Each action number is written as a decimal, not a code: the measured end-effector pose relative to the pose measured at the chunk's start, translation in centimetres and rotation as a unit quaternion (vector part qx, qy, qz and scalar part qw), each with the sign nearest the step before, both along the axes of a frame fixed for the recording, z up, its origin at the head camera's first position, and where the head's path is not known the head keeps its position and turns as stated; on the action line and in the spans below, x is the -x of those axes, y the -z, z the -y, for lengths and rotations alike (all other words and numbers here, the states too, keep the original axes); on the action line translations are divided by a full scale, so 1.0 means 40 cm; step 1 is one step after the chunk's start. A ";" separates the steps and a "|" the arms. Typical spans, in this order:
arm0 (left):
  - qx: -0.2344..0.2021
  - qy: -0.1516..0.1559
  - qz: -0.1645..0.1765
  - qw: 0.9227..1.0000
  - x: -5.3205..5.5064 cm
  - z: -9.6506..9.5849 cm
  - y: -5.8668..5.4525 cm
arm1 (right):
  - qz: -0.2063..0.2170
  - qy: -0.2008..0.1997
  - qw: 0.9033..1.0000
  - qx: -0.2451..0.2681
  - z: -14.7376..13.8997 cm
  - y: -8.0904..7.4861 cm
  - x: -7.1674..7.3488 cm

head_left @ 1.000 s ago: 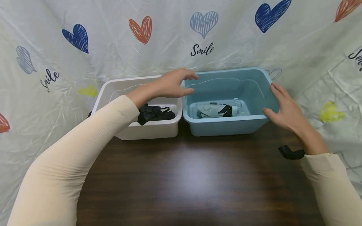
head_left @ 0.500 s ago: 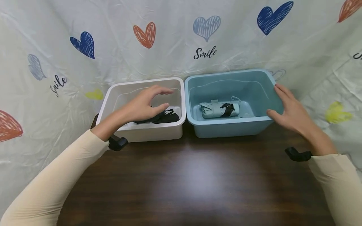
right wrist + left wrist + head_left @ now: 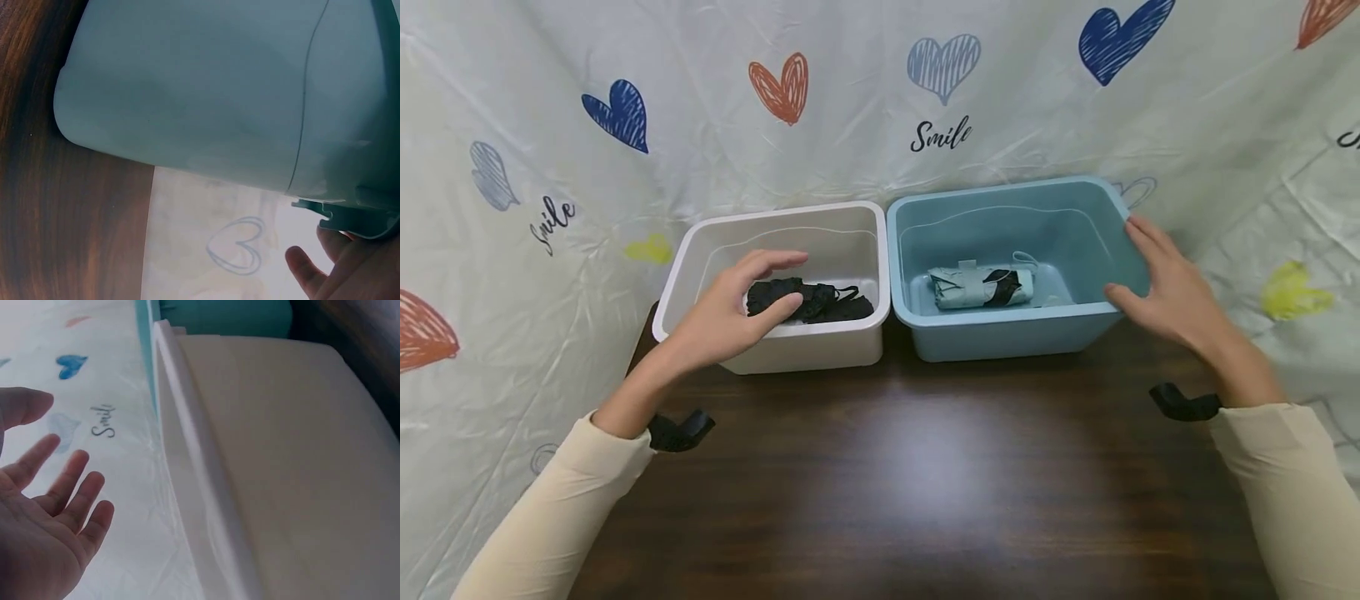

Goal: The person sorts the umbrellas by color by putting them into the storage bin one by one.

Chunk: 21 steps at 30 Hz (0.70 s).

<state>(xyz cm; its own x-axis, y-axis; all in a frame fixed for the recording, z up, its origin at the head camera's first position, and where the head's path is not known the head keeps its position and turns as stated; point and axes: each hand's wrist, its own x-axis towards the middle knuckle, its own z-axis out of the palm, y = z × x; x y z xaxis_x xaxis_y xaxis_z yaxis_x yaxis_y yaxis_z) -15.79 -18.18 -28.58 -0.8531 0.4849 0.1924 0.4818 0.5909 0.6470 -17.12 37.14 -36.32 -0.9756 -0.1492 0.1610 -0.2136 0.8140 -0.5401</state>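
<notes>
In the head view my left hand (image 3: 726, 308) hovers over the front left part of the white bin (image 3: 808, 354), fingers spread, holding nothing. Inside that bin lies a crumpled black fabric bundle with a thin loop (image 3: 842, 308), partly behind my fingers. My right hand (image 3: 1176, 292) rests on the right end of the blue bin (image 3: 1000, 337), its thumb by the front corner and its fingers along the side rim. A rolled pale blue-green folding umbrella with a black patch (image 3: 970, 288) lies on the blue bin's floor, its wrist loop toward the back.
Both bins stand side by side on a dark wooden table (image 3: 917, 483), close against a white cloth backdrop (image 3: 850, 158) printed with hearts and "Smile". Black wrist mounts (image 3: 1183, 404) stick out below each hand.
My left hand has drawn back leftward and toward me, from between the bins to the white bin's front left, uncovering the black bundle. My right hand stays at the blue bin's rim.
</notes>
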 end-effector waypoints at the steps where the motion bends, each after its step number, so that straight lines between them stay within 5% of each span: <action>1: -0.003 -0.004 -0.006 1.000 -0.006 0.005 0.008 | -0.001 0.000 1.000 0.001 0.001 0.000 0.000; 10: -0.038 -0.029 0.006 0.999 -0.060 0.036 0.067 | -0.020 -0.004 1.000 0.002 0.002 0.005 0.004; 21: -0.030 -0.053 -0.006 0.998 -0.123 0.073 0.136 | -0.030 -0.010 0.999 0.010 0.004 0.011 -0.001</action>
<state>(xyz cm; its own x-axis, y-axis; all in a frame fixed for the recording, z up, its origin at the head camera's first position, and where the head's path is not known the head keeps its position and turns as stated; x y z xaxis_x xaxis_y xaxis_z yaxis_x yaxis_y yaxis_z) -10.86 -21.08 -34.03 -0.8962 0.3796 0.2295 0.4271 0.5986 0.6777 -17.07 36.97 -36.78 -0.9607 -0.1654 0.2231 -0.2632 0.7985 -0.5414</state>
